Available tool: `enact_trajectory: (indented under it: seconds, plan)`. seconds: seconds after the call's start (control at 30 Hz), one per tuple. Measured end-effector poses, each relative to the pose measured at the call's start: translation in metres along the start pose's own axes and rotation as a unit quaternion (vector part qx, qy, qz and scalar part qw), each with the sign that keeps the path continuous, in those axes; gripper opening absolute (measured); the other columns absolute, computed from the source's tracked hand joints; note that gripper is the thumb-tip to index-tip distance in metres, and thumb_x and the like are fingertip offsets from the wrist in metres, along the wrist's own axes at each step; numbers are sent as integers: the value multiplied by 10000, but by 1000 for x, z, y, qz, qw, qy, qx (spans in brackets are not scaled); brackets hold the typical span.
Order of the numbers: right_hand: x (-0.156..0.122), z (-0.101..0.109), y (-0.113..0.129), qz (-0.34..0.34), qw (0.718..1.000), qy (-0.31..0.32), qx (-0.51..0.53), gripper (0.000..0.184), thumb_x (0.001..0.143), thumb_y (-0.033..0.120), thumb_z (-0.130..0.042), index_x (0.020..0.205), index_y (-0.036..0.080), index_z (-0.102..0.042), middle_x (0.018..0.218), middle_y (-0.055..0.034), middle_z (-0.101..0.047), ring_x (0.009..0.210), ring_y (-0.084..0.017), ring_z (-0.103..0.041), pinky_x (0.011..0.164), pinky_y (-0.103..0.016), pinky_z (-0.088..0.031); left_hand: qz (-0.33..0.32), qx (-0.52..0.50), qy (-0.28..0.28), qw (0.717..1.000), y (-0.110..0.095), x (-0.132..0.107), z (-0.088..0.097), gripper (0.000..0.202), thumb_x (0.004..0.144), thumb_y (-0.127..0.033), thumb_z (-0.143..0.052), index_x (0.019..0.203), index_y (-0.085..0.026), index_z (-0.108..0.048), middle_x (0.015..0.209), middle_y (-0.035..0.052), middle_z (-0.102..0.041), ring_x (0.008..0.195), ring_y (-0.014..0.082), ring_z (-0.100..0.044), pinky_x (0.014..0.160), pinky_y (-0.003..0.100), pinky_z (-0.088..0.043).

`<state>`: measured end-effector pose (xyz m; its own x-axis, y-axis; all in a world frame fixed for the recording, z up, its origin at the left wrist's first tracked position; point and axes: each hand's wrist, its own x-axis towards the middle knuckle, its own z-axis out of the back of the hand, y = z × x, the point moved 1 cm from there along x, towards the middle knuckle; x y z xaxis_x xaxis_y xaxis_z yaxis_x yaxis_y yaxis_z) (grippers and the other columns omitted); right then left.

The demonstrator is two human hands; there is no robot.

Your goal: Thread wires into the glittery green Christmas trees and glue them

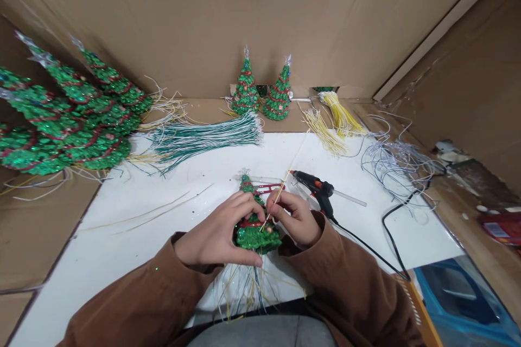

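My left hand [217, 236] is wrapped round a small green glitter Christmas tree [255, 230] with red trim, held low over the white board [142, 238]. My right hand [295, 217] pinches a thin yellow wire [285, 181] against the tree's side; the wire runs up and away to the right. Loose wire ends hang from the tree's base towards my lap. A black hot glue gun [315, 188] lies just beyond my right hand, its cable trailing right.
Several finished trees [69, 119] lie piled at the left. Two trees [262, 92] stand upright at the back. Green wires [203, 138], yellow wires [336, 116] and pale wires [391, 160] lie across the far side. Cardboard walls enclose the bench. A blue bin [459, 298] sits low right.
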<state>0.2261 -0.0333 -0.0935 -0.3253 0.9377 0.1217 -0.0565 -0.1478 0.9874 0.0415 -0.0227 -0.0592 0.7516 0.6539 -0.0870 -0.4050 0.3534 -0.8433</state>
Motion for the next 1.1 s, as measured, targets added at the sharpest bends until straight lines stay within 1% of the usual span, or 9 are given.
enact_trajectory:
  seconds: [0.23,0.5,0.6,0.7,0.8,0.9,0.97,1.03,1.1]
  plan:
    - [0,6,7,40,998,7,-52,365,902,480,-453,682,199,-533,648,-18,-532,647,-160,-471,640,-315,-396,0,-1,-2,1000,-1,0,1,509,636,-560,-713,951,-205,-530,928,32,-502,887,212,-445,793,310,-366]
    - [-4,-3,11,120,986,23,-110,290,913,408,-460,732,207,-566,719,-44,-564,749,-195,-503,740,-380,-407,-20,4,-18,1000,-1,0,-2,522,628,-593,-701,911,-193,-522,886,29,-485,833,196,-428,741,291,-359]
    - [-4,-3,9,87,993,37,-71,287,861,470,-538,794,202,-614,829,-61,-538,808,-195,-512,706,-346,-444,-5,-10,-33,999,0,-1,-3,613,588,-703,-644,886,-186,-506,857,16,-460,803,186,-420,718,284,-355]
    - [-5,3,5,43,997,58,-11,407,802,560,-578,1020,218,-615,1001,-88,-516,916,-203,-527,680,-306,-482,0,-31,-53,998,1,-2,-4,661,647,-768,-499,948,-180,-523,847,14,-447,799,182,-429,731,289,-362]
    - [-10,14,2,-9,999,-19,-26,490,783,561,-601,1138,224,-585,1035,-88,-537,902,-190,-560,669,-288,-493,-1,-33,-57,998,0,-1,-6,524,815,-646,-422,1024,-187,-565,835,18,-459,815,175,-451,760,291,-367]
    - [-26,20,4,-73,988,-125,-59,344,800,509,-600,885,179,-646,788,-40,-575,664,-139,-556,522,-234,-443,8,-27,-62,998,-4,0,-9,348,893,-478,-444,988,-198,-627,833,29,-502,839,172,-472,763,284,-368]
    - [-42,17,10,-86,981,-161,-65,324,836,463,-567,711,166,-599,572,18,-497,494,-99,-456,448,-214,-372,16,-29,-75,997,-6,1,-10,304,890,-434,-475,953,-198,-655,824,33,-523,832,173,-479,755,287,-372]
    - [-59,7,19,-94,977,-175,-72,346,837,429,-573,617,162,-563,490,39,-445,441,-81,-387,435,-214,-331,28,-41,-90,995,-8,1,-12,274,871,-412,-511,910,-194,-674,798,30,-530,795,169,-479,740,290,-378]
    - [-72,-10,26,-125,978,-142,-87,350,805,408,-609,570,149,-593,467,28,-467,446,-80,-388,444,-216,-318,50,-65,-110,991,-8,1,-14,219,838,-364,-559,841,-185,-685,772,26,-534,760,163,-477,722,288,-382]
